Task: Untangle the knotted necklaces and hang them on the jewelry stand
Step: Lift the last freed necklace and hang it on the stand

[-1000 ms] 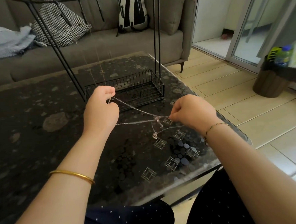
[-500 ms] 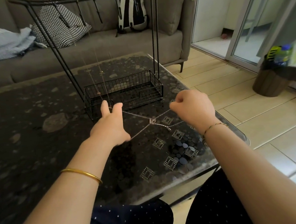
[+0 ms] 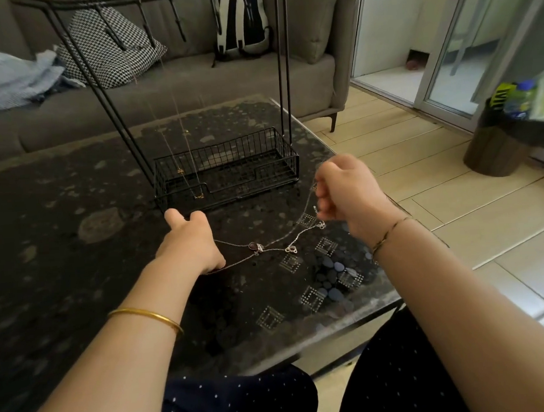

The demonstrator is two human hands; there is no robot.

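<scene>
both hands (image 3: 190, 242) (image 3: 348, 198), tangled necklaces (image 3: 256, 247) between

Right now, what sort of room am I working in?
Most likely a home living room. A grey sofa with a checked cushion stands behind the dark, glossy coffee table, and a sliding glass door opens off the tiled floor on the right.

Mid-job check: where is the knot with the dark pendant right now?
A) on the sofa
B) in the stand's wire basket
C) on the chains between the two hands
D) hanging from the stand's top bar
C: the knot sits on the silver chains strung between the left hand and the right hand, in front of the wire basket.
</scene>
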